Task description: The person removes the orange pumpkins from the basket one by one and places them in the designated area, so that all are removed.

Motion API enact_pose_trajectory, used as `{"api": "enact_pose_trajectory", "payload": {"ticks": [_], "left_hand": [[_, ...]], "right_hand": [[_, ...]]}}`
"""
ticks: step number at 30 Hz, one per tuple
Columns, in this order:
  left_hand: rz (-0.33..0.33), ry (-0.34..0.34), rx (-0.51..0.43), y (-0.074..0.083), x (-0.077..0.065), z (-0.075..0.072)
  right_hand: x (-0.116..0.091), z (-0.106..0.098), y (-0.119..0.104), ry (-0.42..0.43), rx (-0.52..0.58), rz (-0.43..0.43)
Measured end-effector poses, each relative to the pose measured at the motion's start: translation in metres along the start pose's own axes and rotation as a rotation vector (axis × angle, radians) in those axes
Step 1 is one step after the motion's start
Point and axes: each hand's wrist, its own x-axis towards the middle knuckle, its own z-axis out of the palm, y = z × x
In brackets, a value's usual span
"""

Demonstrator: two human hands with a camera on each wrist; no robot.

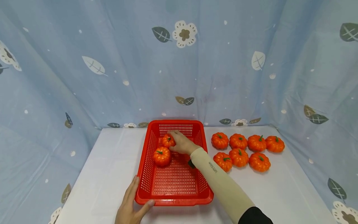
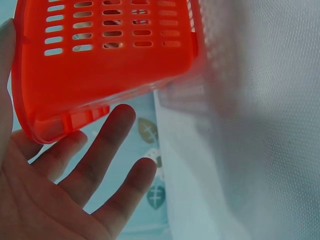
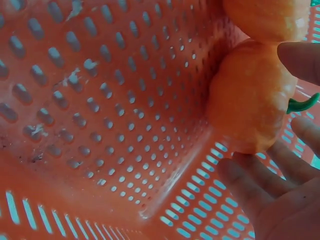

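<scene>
A red plastic basket [image 1: 174,183] with perforated walls holds two small orange pumpkins. The nearer pumpkin [image 1: 162,156] sits by the basket's left wall, green stem up. Just beyond it is the farther pumpkin [image 1: 167,141], which my right hand [image 1: 181,143] holds, reaching in from the right. In the right wrist view my fingers are at one side of this pumpkin [image 3: 252,97] and the thumb at the other. My left hand [image 1: 130,200] is at the basket's near left corner, thumb by the front rim. Its fingers [image 2: 97,160] spread fairly straight along the outside.
Right of the basket, several more orange pumpkins [image 1: 239,157] stand in two rows on the white table [image 1: 112,174]. A blue curtain [image 1: 134,56] with leaves and flowers hangs behind the table and along its sides. My right forearm, in a beige sleeve [image 1: 221,183], crosses the basket's right rim.
</scene>
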Motion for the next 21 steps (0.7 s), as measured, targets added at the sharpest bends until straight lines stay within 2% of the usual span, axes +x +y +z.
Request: {"api": "enact_pose_trajectory", "payload": {"ticks": [7, 14, 21], "left_hand": [[0.004, -0.009, -0.016, -0.0004, -0.0013, -0.0005], [0.035, 0.023, 0.002, 0.0003, -0.0022, -0.0001], [0.011, 0.004, -0.015, 0.0015, -0.0015, -0.0016]], "right_hand": [[-0.0014, 0.0034, 0.002, 0.01, -0.054, 0.011], [-0.0036, 0.0031, 0.0006, 0.033, -0.046, 0.045], [-0.0034, 0.0016, -0.0001, 0.032, -0.04, 0.048]]}}
